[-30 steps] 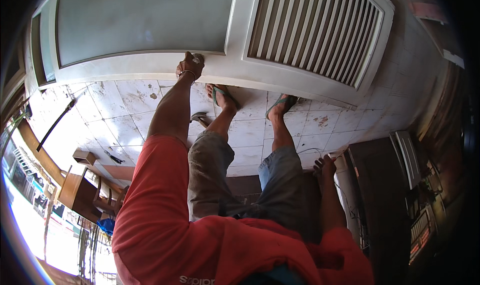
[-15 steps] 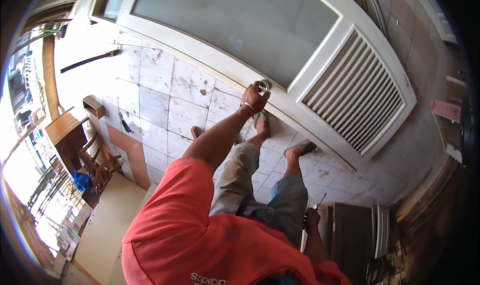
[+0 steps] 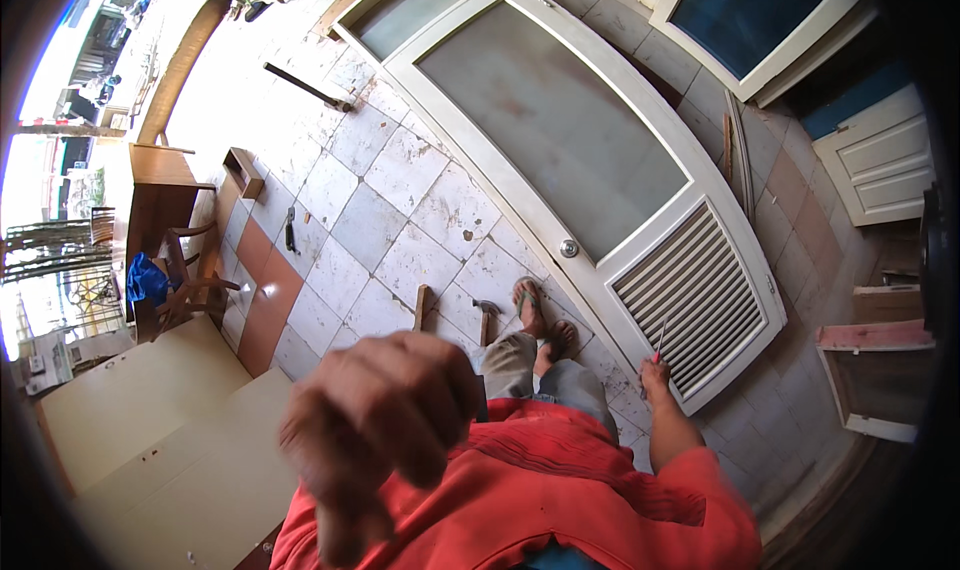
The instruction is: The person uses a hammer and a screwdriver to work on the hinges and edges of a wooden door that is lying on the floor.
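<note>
Close to the camera, my left hand (image 3: 385, 410) is raised with its fingers curled in, a little blurred. Whatever it may hold is hidden. Lower right, my right hand (image 3: 655, 374) is closed round a screwdriver (image 3: 658, 355) with a red handle. Its thin shaft points up over the slats of a white door (image 3: 520, 202). This door has a frosted pane, a louvred panel (image 3: 688, 295) and a round metal knob (image 3: 569, 248) on its near edge. Neither hand is on the knob.
A hammer (image 3: 486, 315) and a wooden piece (image 3: 423, 305) lie by my feet on the tiled floor. Further left are dark pliers-like tool (image 3: 290, 232), an open wooden box (image 3: 243, 173) and a dark bar (image 3: 305, 87). Pale panels (image 3: 165, 390) and a wooden chair (image 3: 190, 295) stand left.
My left hand has let go of the door's knob and come up close to the camera. My right hand has moved out over the louvred panel with the screwdriver. The view has shifted.
</note>
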`<state>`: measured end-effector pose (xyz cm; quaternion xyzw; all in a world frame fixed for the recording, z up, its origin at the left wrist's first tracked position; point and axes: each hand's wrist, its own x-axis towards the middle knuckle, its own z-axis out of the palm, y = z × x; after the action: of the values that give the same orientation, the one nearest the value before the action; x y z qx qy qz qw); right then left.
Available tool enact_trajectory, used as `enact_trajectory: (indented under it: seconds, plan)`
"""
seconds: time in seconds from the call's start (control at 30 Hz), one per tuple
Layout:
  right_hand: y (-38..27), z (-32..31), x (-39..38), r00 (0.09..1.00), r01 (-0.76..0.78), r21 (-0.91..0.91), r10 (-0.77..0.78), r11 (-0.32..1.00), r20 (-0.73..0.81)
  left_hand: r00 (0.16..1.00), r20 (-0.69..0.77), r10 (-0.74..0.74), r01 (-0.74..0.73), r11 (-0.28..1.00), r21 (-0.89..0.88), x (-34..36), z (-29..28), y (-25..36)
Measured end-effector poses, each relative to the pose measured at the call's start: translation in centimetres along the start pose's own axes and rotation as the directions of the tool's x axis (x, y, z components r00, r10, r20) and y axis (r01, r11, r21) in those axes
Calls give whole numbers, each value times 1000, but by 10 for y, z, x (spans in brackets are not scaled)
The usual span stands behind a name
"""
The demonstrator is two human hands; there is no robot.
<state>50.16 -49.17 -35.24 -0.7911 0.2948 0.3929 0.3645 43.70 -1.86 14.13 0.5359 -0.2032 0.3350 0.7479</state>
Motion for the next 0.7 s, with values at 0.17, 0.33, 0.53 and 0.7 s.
enact_trajectory:
  seconds: [0.17, 0.33, 0.53, 0.7]
  plan:
    - [-98, 46, 0, 971, 222, -85, -212, 971, 110, 990, -47, 135, -135, 991, -13, 1, 52, 114]
    - [-166, 133, -1, 934, 356, -305, -334, 883, 124, 948, 244, 202, -205, 979, -12, -29, -3, 188]
    - [-255, 276, -124, 881, 471, -461, -369, 752, 297, 917, 78, 392, -400, 900, 172, -66, -70, 278]
    - [-278, 355, -152, 806, 589, -617, -430, 522, 406, 947, 146, 286, -319, 892, 321, -88, -188, 363]
